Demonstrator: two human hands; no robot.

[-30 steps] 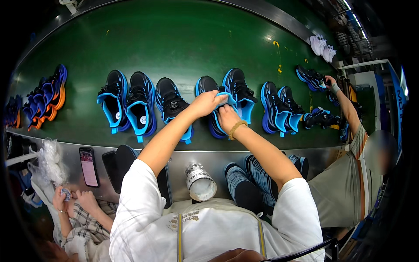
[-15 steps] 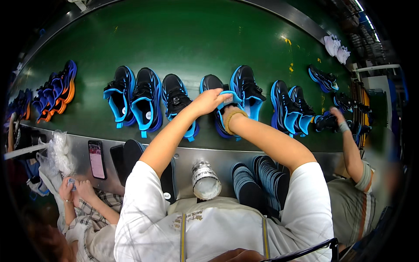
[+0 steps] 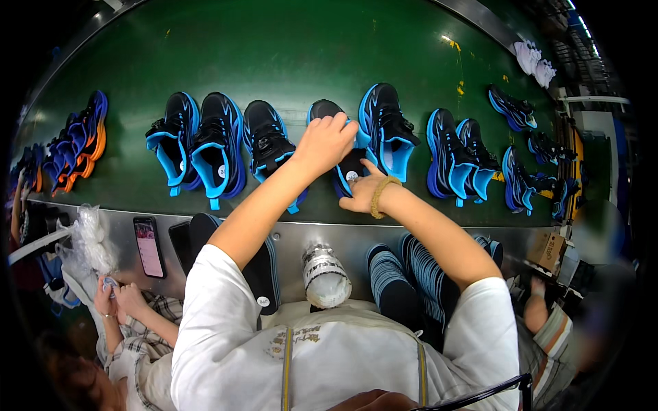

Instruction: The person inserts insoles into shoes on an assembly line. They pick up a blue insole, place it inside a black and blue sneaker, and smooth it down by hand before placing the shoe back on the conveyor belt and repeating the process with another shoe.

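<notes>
A black sneaker with bright blue lining and sole (image 3: 326, 108) stands on the green surface in front of me, heel toward me. My left hand (image 3: 327, 142) is closed on its tongue, fingers curled over the light blue lining. My right hand (image 3: 369, 189) is at the heel opening, thumb and index finger spread apart, partly over the insole. On that insole, a round white sticker (image 3: 351, 175) shows beside the fingers. Close on the right stands a matching sneaker (image 3: 385, 123), and on the left another sneaker (image 3: 266, 133), partly behind my left forearm.
More sneakers (image 3: 221, 133) line the green belt (image 3: 274, 48) on both sides. Stacked insoles (image 3: 391, 277), a plastic-wrapped jar (image 3: 325, 277) and a phone (image 3: 149, 246) lie on the metal ledge (image 3: 295, 240). Co-workers sit left and right; a cardboard box (image 3: 546, 250) stands at right.
My right hand has drawn back out of the sneaker toward its heel, uncovering the insole sticker. My left hand has curled over the tongue. The right co-worker's arm has pulled back from the belt.
</notes>
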